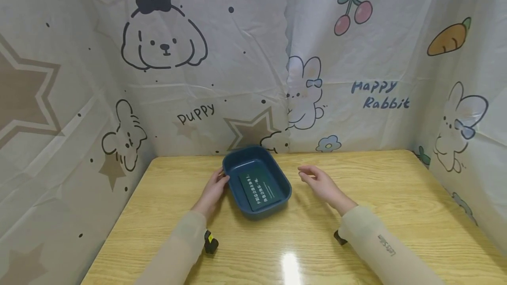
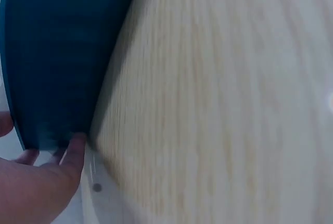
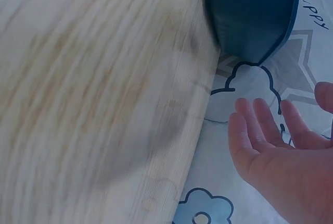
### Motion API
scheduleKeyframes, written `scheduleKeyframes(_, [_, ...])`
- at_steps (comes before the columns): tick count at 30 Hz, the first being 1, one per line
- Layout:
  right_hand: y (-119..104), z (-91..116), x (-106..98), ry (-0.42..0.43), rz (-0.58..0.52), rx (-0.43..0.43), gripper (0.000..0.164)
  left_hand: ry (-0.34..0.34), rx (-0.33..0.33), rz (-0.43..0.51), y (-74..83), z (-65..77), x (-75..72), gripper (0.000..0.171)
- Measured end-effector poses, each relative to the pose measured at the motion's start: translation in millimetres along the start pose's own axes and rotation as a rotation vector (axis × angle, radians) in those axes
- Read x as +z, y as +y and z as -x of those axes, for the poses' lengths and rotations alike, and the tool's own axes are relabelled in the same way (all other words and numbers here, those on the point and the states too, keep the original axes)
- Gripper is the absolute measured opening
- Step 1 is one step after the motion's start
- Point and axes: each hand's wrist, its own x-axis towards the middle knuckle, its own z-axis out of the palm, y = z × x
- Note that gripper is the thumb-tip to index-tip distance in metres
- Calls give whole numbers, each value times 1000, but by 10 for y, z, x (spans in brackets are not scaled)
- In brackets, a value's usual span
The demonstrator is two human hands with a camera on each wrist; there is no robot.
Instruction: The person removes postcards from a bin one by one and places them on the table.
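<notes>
A dark blue rectangular plastic bin (image 1: 233,195) stands turned at an angle toward the back of the table. Flat on its floor lies a dark green booklet (image 1: 257,190) with lines of white print. My left hand (image 1: 214,188) touches the bin's left side from outside, thumb close to the rim. In the left wrist view, the fingertips (image 2: 78,143) rest along the bin's lower wall. To the right of the bin, my right hand (image 1: 322,186) hovers apart from it, holding nothing. Its fingers (image 3: 265,120) are spread and slightly bent, facing the bin in the right wrist view.
The light wood table (image 1: 253,250) reaches back to a hanging cloth (image 1: 245,78) printed with cartoon animals, which also closes off both sides. The bin's far end sits near the table's back edge. Black wrist devices (image 1: 211,243) hang below both sleeves.
</notes>
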Motion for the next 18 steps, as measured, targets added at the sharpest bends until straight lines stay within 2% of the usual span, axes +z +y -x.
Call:
scheduleKeyframes(11, [-4,-12,90,-18,-74,16,44,-94,-16,-114,64,-48,-20,53])
scheduleKeyframes(18, [-4,-37,197,-32,-123,31,46,-141,0,-110,35,-79,-8,52])
